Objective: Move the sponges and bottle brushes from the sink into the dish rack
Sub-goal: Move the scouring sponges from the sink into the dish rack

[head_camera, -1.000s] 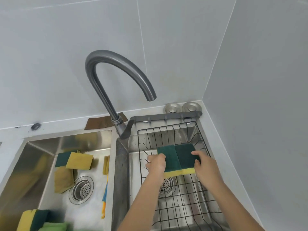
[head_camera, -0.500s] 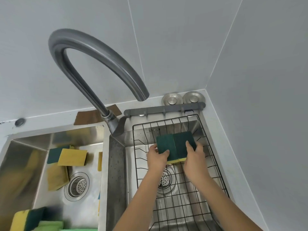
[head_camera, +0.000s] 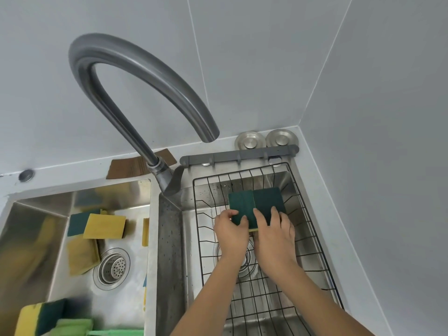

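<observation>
Two green-and-yellow sponges stand side by side, green faces up, at the far end of the black wire dish rack point(head_camera: 312, 214) in the right basin. My left hand point(head_camera: 231, 235) grips the left sponge point(head_camera: 241, 203). My right hand point(head_camera: 274, 232) grips the right sponge point(head_camera: 268, 198). In the left sink basin point(head_camera: 36, 229) lie more sponges: a yellow one point(head_camera: 104, 226) over a green one point(head_camera: 78, 221), a worn yellow one point(head_camera: 82, 257), one on edge by the divider point(head_camera: 145, 231), and a yellow-green one point(head_camera: 40, 317) at the near left. No bottle brush is recognisable.
A curved grey faucet point(head_camera: 135, 81) arches over the divider, its spout above the rack's far-left corner. A light green cloth-like item point(head_camera: 80, 327) lies at the bottom edge. A grey hook bar point(head_camera: 238, 154) and two metal stoppers point(head_camera: 249, 141) sit behind the rack. Walls close in behind and right.
Both hands have pushed the two sponges further toward the rack's far end and lower, and drawn closer together. The camera has moved in nearer the faucet.
</observation>
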